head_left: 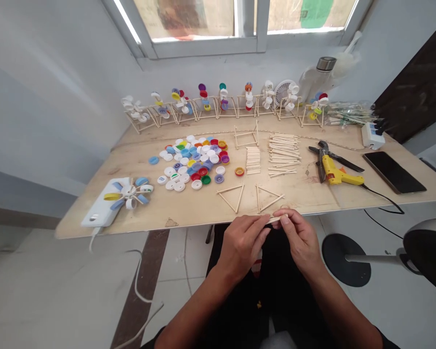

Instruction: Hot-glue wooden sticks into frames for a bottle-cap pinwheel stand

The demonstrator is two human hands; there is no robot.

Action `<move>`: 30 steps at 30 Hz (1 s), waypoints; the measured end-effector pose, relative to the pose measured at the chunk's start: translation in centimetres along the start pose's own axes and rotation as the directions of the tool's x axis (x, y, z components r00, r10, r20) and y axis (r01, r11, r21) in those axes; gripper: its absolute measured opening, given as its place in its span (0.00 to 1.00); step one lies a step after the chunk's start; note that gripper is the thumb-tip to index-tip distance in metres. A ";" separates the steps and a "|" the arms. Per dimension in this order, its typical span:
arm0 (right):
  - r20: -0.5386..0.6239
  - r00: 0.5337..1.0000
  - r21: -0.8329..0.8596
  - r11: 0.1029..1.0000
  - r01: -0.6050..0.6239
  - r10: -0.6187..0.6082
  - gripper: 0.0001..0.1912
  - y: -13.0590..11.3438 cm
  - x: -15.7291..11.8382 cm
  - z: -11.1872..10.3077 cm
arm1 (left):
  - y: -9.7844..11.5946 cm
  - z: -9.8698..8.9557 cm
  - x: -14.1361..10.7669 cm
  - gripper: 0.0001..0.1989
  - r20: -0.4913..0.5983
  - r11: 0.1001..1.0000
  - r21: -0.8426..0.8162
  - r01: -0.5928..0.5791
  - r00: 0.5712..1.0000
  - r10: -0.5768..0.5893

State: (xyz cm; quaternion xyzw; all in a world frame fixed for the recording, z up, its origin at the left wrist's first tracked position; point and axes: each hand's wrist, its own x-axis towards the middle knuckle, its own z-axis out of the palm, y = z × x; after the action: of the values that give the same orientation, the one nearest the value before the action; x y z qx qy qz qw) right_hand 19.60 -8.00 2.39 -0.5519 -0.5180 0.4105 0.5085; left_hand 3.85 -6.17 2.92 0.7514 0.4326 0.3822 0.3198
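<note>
At the table's front edge, my left hand (243, 238) and my right hand (302, 237) pinch a short pale wooden stick (275, 220) between them, one at each end. The fingers partly cover it. Just beyond lie two stick triangles, a left triangle (237, 198) and a right triangle (258, 198). Farther back are a stack of short sticks (253, 161), a pile of longer sticks (284, 149) and a stick frame (246, 144) standing up. A yellow and red bottle cap (239, 171) lies near the short sticks.
Many coloured bottle caps (196, 160) spread left of centre. A wheel of caps (131, 192) rests on a white power strip (101, 208). At right are a yellow glue gun (336, 175), black-handled pliers (343, 159) and a phone (394, 172). Finished-looking cap wheels (224, 97) line the wall.
</note>
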 end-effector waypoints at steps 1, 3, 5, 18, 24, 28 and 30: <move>0.014 1.000 0.000 1.000 0.005 -0.005 0.13 -0.1 -0.1 0.0 | 0.0 0.0 0.1 0.13 0.014 0.999 -0.043 0.025 1.000 -0.024; 0.057 0.998 0.004 1.000 0.008 -0.009 0.13 -0.2 -0.2 -0.1 | -0.1 -0.1 0.2 0.13 0.058 0.978 -0.168 0.120 0.992 -0.112; 0.106 0.994 0.000 1.000 0.012 -0.011 0.12 -0.3 -0.3 -0.2 | -0.3 -0.4 0.3 0.12 0.141 0.919 -0.295 0.260 0.964 -0.227; 0.062 0.998 -0.013 1.000 0.009 -0.008 0.13 0.0 0.2 0.4 | -1.5 0.9 -0.6 0.16 0.034 0.987 0.142 -0.071 0.997 0.067; 0.012 0.998 0.111 0.991 -0.068 0.067 0.13 0.1 0.7 1.2 | -2.4 1.4 -0.5 0.18 -0.008 0.978 0.173 -0.120 0.992 0.123; 0.009 0.996 0.157 0.984 -0.085 0.084 0.13 0.0 1.1 1.5 | -2.4 1.1 -0.3 0.17 -0.018 0.996 0.058 -0.063 0.998 0.064; 0.007 0.995 0.172 0.980 -0.099 0.099 0.13 -0.1 1.3 1.6 | -2.5 1.1 -0.2 0.15 -0.046 0.999 0.016 -0.033 0.998 0.033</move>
State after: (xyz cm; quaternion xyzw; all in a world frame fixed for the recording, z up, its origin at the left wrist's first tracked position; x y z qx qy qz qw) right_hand 18.15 -6.45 2.30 -0.5310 -0.4521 0.4783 0.5337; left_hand 3.68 -5.43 0.31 0.7517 0.4304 0.4015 0.2976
